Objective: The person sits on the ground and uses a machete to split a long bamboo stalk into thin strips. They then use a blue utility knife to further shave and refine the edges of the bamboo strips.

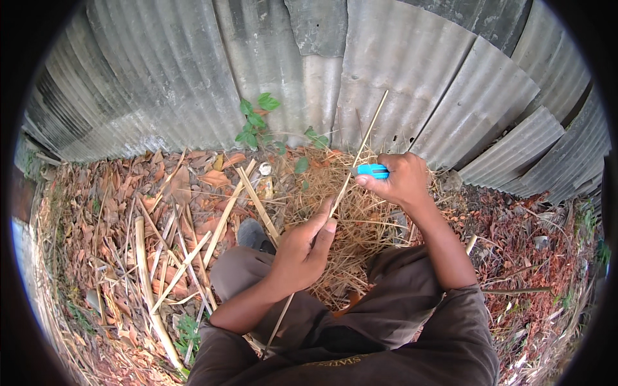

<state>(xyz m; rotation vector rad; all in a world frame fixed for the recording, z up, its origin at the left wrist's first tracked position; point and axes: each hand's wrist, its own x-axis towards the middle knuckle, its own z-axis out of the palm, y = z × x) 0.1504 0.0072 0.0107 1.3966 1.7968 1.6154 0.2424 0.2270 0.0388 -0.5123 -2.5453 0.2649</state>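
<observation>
My left hand (301, 256) is closed around a long thin bamboo strip (373, 126). The strip slants from my lap up toward the metal fence, and its lower end passes below my left wrist. In my right hand (407, 181) is a blue utility knife (373, 171), gripped in the fist. Its tip meets the strip a little above my left fingers; the blade itself is too small to make out clearly. Beneath both hands, between my knees, lies a heap of pale curled shavings (354, 248).
A corrugated metal fence (174, 77) stands close ahead, with a small green plant (252, 125) at its foot. Split bamboo pieces (147, 276) lie among dry leaves (109, 212) at left. My grey shoe (252, 233) shows beside my left knee. A thin stick (515, 291) lies at right.
</observation>
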